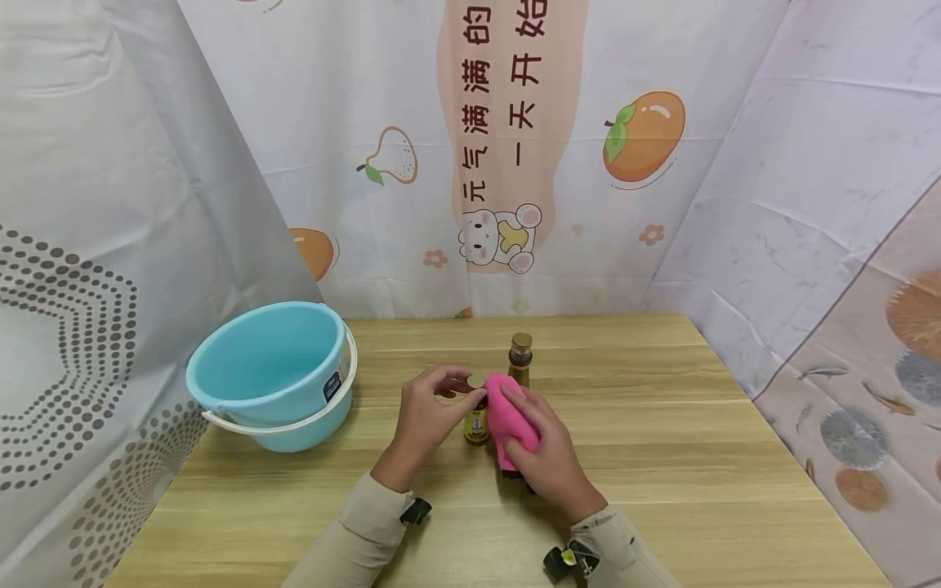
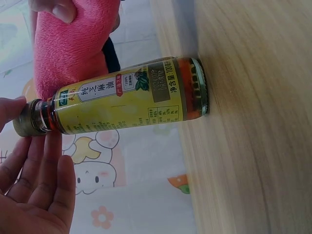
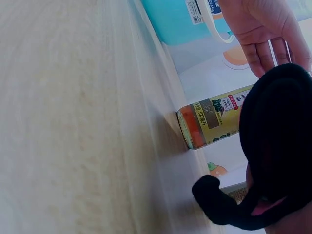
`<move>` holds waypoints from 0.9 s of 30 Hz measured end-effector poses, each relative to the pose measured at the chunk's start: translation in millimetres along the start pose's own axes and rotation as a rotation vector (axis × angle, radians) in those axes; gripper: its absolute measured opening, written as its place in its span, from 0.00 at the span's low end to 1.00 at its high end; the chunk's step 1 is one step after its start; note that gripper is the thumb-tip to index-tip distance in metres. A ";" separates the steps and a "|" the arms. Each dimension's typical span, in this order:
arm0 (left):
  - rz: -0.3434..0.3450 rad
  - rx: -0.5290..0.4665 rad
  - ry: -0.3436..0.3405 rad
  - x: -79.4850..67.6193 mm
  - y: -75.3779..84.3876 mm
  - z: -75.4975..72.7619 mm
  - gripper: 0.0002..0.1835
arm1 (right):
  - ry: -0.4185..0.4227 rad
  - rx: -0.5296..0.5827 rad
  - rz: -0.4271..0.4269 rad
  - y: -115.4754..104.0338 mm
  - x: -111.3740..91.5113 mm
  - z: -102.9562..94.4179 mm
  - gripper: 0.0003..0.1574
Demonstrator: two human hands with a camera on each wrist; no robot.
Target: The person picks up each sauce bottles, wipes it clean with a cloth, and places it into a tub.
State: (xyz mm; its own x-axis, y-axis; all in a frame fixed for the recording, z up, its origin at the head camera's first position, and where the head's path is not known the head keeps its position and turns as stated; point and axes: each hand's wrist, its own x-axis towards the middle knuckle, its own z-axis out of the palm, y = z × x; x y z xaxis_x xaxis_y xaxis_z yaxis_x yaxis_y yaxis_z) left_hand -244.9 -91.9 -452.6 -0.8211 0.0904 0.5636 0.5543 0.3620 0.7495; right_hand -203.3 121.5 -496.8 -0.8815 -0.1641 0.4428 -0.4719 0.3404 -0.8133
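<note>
A small sesame oil bottle [image 2: 122,97] with a yellow label stands upright on the table, its gold cap [image 2: 29,119] pinched between the thumb and fingers of my left hand [image 1: 430,412]. My right hand [image 1: 551,453] grips a pink plush cleaning cloth [image 1: 509,420], pressed against the side of the bottle near its neck. A black part [image 3: 278,131] with a loop, at the cloth's lower end, covers much of the right wrist view and hides part of the bottle. The left hand's fingers [image 3: 265,58] also show there, above the bottle.
Just behind the cloth stands a taller bottle [image 1: 520,355] with a gold cap, its lower part hidden. A light blue bucket [image 1: 294,420] with a white handle is at the left of the wooden table [image 1: 662,441]. Printed curtains [image 1: 397,237] hang behind and on both sides.
</note>
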 end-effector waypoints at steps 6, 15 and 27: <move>0.011 0.013 -0.002 1.1 0.5 -1.0 0.14 | -0.018 -0.010 0.031 1.6 1.1 0.9 0.49; -0.014 0.018 -0.014 -2.3 2.4 -0.1 0.16 | -0.072 -0.045 0.165 -1.0 -2.9 0.3 0.48; -0.007 0.046 -0.016 -0.6 3.1 -0.9 0.15 | -0.138 -0.156 0.226 3.2 -2.2 1.9 0.46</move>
State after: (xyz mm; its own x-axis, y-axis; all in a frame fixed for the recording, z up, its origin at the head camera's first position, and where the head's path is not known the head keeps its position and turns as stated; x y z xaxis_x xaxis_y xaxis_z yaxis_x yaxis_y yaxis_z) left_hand -242.5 -91.6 -450.3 -0.8272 0.1026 0.5525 0.5421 0.4049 0.7364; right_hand -202.9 121.2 -501.1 -0.9628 -0.1887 0.1934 -0.2650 0.5188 -0.8128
